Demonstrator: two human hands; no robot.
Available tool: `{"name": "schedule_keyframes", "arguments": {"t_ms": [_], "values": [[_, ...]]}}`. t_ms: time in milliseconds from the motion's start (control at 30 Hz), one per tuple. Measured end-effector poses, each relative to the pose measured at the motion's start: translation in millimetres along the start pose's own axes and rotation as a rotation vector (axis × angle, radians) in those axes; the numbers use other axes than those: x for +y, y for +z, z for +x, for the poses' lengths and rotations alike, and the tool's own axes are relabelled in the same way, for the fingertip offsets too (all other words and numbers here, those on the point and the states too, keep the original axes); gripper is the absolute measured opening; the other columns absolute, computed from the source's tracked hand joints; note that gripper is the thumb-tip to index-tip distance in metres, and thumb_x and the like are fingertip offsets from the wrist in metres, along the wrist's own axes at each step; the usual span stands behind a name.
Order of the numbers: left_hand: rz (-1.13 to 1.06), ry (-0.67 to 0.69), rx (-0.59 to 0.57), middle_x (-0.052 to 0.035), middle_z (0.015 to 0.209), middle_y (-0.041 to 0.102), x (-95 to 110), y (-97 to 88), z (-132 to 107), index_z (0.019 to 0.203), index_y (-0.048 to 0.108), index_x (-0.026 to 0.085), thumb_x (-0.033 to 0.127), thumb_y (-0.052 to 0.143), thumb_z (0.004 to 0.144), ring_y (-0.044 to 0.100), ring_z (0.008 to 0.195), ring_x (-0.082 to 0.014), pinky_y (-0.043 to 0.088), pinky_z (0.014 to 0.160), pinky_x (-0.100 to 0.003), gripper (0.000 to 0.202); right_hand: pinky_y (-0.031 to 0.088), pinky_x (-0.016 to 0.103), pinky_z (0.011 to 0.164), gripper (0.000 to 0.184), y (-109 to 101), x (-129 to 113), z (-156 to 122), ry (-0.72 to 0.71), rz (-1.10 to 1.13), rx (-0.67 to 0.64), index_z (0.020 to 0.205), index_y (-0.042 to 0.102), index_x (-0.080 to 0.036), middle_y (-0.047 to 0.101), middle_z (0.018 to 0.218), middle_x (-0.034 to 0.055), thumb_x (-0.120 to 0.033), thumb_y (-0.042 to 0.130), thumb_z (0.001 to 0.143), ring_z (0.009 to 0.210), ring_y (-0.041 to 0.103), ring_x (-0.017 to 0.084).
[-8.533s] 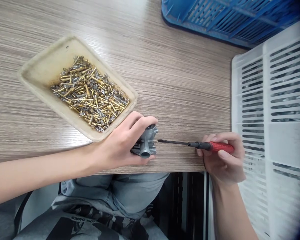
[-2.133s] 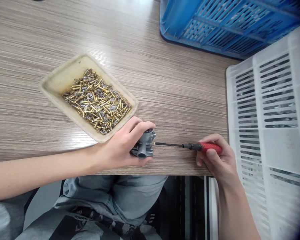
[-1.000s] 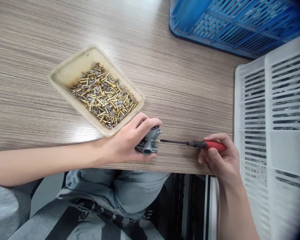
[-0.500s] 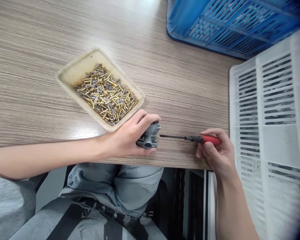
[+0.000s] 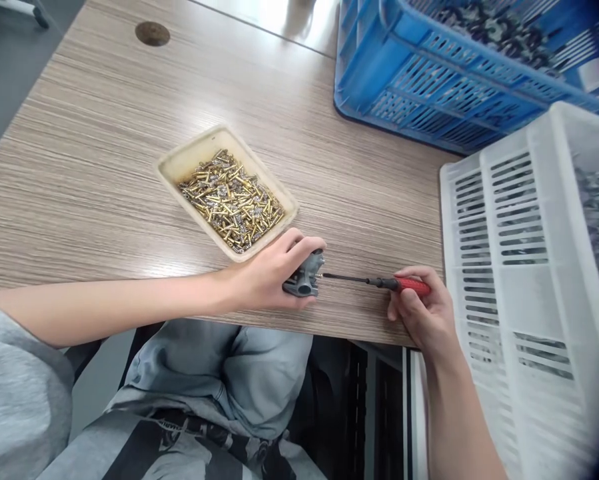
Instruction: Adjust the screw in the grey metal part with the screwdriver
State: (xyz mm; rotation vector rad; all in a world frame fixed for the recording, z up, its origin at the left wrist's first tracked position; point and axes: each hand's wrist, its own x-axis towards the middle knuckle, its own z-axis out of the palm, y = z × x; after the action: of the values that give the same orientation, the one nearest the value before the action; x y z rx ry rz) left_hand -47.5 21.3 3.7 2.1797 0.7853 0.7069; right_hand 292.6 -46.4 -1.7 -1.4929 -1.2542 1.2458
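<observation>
My left hand point(image 5: 274, 273) is closed around a small grey metal casting that looks like a carburetor body point(image 5: 305, 280), held at the front part of the table. A small brass screw point(image 5: 320, 275) sticks out of the casting's right side. In my right hand point(image 5: 426, 307) is a screwdriver point(image 5: 412, 286) with a red handle and a dark shaft. It lies level, its tip at the screw's head. Just beyond my left hand, a cream plastic tray point(image 5: 194, 217) holds many brass screws with springs point(image 5: 234, 200).
A blue slatted crate point(image 5: 404, 100) with dark metal parts inside stands at the back right. To my right is a white slatted crate point(image 5: 509, 267), also holding grey parts. The wood-grain table point(image 5: 104, 147) has a round hole cover point(image 5: 152, 33) at the far left.
The camera view has shifted, showing more of the table's far side and the crates' insides. Both hands keep their holds, and the screwdriver tip stays at the screw.
</observation>
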Motion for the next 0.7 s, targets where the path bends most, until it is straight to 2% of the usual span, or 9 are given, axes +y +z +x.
{"name": "schedule_keyframes", "arguments": {"t_ms": [100, 267, 500, 700], "values": [[0.007, -0.012, 0.009, -0.0097, 0.123, 0.054, -0.6, 0.8, 0.6, 0.141, 0.043, 0.022, 0.034, 0.080, 0.082, 0.060, 0.114, -0.0268, 0.051, 0.102, -0.039, 0.071, 0.045, 0.025, 0.043, 0.034, 1.7, -0.6, 0.8, 0.010, 0.036, 0.000, 0.112, 0.063, -0.026, 0.058, 0.072, -0.0033, -0.048, 0.078, 0.091, 0.047, 0.050, 0.012], [-0.010, -0.026, 0.016, -0.0096, 0.124, 0.054, -0.9, 0.9, 0.9, 0.141, 0.043, 0.022, 0.033, 0.081, 0.081, 0.060, 0.116, -0.0269, 0.050, 0.104, -0.039, 0.072, 0.049, 0.024, 0.043, 0.035, 7.1, -3.9, 3.2, -0.012, 0.109, 0.002, 0.106, 0.066, -0.025, 0.053, 0.067, -0.0037, -0.057, 0.070, 0.094, 0.050, 0.044, 0.011], [-0.018, -0.018, 0.032, -0.0092, 0.123, 0.056, 0.0, 1.0, 1.9, 0.140, 0.043, 0.022, 0.031, 0.081, 0.081, 0.060, 0.113, -0.0256, 0.052, 0.100, -0.038, 0.071, 0.048, 0.024, 0.042, 0.033, 4.2, -4.1, 2.6, 0.001, 0.074, -0.010, 0.107, 0.064, -0.025, 0.062, 0.074, -0.0013, -0.053, 0.075, 0.092, 0.049, 0.050, 0.011], [-0.007, -0.016, 0.057, -0.0081, 0.121, 0.058, 0.7, 1.0, 2.3, 0.139, 0.044, 0.024, 0.031, 0.082, 0.081, 0.060, 0.111, -0.0245, 0.053, 0.098, -0.038, 0.070, 0.043, 0.024, 0.040, 0.032, 0.1, -1.9, 0.0, -0.008, 0.048, -0.019, 0.105, 0.065, -0.023, 0.054, 0.062, -0.0045, -0.053, 0.070, 0.096, 0.044, 0.048, 0.011]]}}
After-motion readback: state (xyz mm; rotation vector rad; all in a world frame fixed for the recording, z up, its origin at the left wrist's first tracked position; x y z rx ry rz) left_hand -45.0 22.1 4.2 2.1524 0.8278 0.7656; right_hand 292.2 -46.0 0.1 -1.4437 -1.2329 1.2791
